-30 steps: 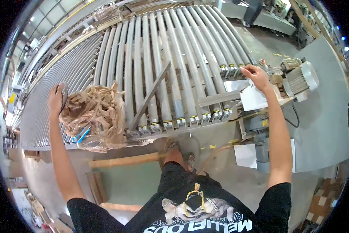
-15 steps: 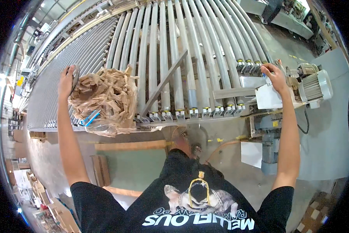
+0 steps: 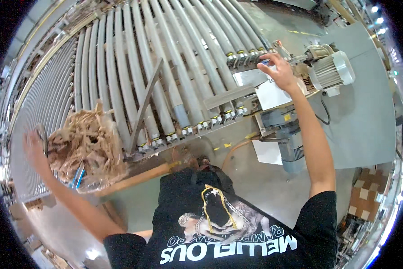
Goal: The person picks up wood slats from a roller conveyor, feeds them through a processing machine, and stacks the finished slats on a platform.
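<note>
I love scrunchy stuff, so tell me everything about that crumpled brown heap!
The heap is tan-brown, wrinkled and looks like paper, with shiny, clear, plastic-looking film at its near edge. Blue strips lie on its near side. It sits loosely piled by the near ends of the grey rollers. The left hand blurs beside it; I can't tell if they touch.

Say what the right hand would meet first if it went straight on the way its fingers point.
Probably the small blue part at the fingers of the right hand, then the near ends of the gray rollers; depth is unclear, and it may already touch the blue part.
</note>
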{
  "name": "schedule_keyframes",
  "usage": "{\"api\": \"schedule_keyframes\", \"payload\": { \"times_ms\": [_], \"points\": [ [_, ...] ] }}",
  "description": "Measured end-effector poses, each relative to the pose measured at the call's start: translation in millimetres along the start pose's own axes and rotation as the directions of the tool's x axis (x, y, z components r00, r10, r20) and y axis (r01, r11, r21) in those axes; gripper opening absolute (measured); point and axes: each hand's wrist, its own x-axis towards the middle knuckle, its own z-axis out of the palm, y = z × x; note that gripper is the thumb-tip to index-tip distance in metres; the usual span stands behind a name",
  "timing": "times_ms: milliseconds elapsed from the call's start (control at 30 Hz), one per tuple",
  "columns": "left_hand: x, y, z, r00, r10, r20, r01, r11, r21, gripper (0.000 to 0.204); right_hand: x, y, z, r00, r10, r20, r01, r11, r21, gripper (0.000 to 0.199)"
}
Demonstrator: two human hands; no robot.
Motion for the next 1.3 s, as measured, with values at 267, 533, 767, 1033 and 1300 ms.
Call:
{"api": "schedule_keyframes", "payload": {
  "times_ms": [267, 533, 767, 1033, 1300],
  "points": [
    [-195.5, 379.0, 149.1, 0.841, 0.319, 0.438, 0.117, 0.682, -0.721, 0.031, 1.1, -10.8, -1.4, 0.999, 0.006, 0.05, 0.002, 0.989, -0.147, 0.065],
    [-341.9, 519.1, 323.9, 0.693, 0.593, 0.41, -0.151, 0.676, -0.722, 0.062, 12.7, -24.4, 0.8, 0.999, 0.01, 0.031, -0.005, 0.987, -0.163, 0.05],
    [-348.3, 533.7, 374.5, 0.615, 0.586, 0.528, -0.278, 0.788, -0.55, 0.056, 16.0, -28.4, 0.9, 0.993, 0.082, 0.086, -0.071, 0.99, -0.12, 0.039],
    [-318.5, 417.3, 280.8, 0.628, 0.583, 0.515, -0.265, 0.783, -0.562, 0.056, 12.1, -31.2, -3.2, 0.99, 0.09, 0.11, -0.085, 0.995, -0.05, 0.033],
    [-312.6, 253.0, 218.3, 0.665, 0.38, 0.643, -0.207, 0.921, -0.329, 0.03, 16.2, -36.1, -3.9, 0.992, 0.051, 0.113, -0.047, 0.998, -0.04, 0.035]
  ]
}}
